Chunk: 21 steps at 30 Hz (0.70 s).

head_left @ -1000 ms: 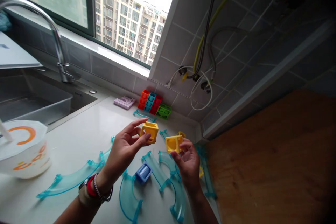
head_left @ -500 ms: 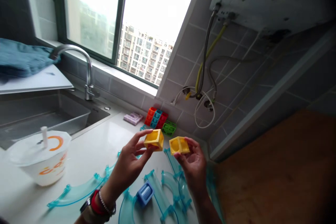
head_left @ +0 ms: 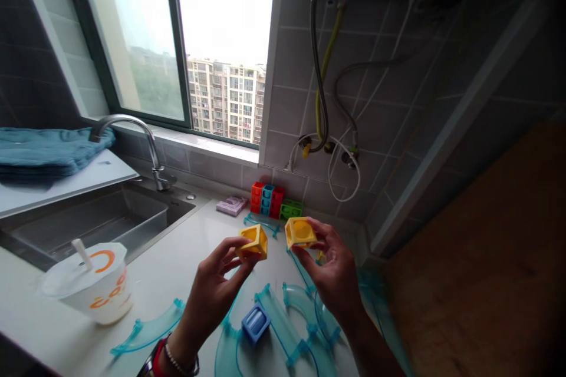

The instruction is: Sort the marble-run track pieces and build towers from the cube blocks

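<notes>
In left hand (head_left: pixel 216 283) we grip yellow block (head_left: pixel 254 241) between thumb and fingers; in right hand (head_left: pixel 336 271) we pinch second yellow block (head_left: pixel 300 233) likewise. Both held above table (head_left: pixel 177 271), near each other, gap between. Below, we see blue block (head_left: pixel 255 323) beside translucent teal track pieces (head_left: pixel 279 323). Farther back, green block (head_left: pixel 292 210) next to red-and-turquoise stack (head_left: pixel 267 200). Cup (head_left: pixel 108 291) with straw at left.

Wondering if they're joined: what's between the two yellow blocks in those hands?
In the head view, a gap: the left hand and right hand hold the left yellow block and right yellow block apart, white counter and teal track behind.
</notes>
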### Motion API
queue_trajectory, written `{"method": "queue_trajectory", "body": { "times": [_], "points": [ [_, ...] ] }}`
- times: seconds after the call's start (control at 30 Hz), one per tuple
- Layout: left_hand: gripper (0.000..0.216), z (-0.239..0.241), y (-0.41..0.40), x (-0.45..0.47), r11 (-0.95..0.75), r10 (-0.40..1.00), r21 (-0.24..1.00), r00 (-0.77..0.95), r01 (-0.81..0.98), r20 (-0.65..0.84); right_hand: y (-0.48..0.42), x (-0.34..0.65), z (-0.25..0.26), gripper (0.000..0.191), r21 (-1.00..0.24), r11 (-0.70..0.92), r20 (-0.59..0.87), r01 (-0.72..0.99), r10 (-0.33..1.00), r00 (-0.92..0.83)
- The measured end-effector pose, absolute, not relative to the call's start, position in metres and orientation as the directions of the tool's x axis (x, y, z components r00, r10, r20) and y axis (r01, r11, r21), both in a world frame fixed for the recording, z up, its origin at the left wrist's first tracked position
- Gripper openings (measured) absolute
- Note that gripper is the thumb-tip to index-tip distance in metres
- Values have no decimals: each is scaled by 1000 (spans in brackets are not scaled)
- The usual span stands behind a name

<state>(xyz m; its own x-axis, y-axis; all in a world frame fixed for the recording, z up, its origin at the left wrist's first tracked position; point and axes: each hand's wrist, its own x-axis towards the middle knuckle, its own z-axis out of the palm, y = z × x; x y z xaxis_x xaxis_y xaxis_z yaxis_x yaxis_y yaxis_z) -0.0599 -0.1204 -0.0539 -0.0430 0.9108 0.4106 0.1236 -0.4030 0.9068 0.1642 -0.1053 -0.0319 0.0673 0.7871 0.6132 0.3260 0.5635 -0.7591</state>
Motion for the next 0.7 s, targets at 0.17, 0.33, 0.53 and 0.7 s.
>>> {"method": "queue_trajectory", "body": {
  "times": [0.17, 0.33, 0.53, 0.7],
  "points": [
    [31, -57, -118, -59, -399, 912, 898, -19, 187, 410, -104, 164, -32, 49, -749, 555, 585, 362, 811, -33],
    [32, -59, -117, -60, -401, 911, 890, -2, 216, 411, -105, 153, -38, 46, -757, 565, 598, 330, 802, -2],
    [31, -61, -116, -57, -427, 896, 865, -4, 262, 444, -109, 146, -41, 48, -763, 553, 581, 335, 814, -20],
    [26, -59, -118, -52, -469, 871, 827, 9, 310, 491, -111, 143, -42, 43, -775, 523, 560, 355, 828, 3]
  ]
}}
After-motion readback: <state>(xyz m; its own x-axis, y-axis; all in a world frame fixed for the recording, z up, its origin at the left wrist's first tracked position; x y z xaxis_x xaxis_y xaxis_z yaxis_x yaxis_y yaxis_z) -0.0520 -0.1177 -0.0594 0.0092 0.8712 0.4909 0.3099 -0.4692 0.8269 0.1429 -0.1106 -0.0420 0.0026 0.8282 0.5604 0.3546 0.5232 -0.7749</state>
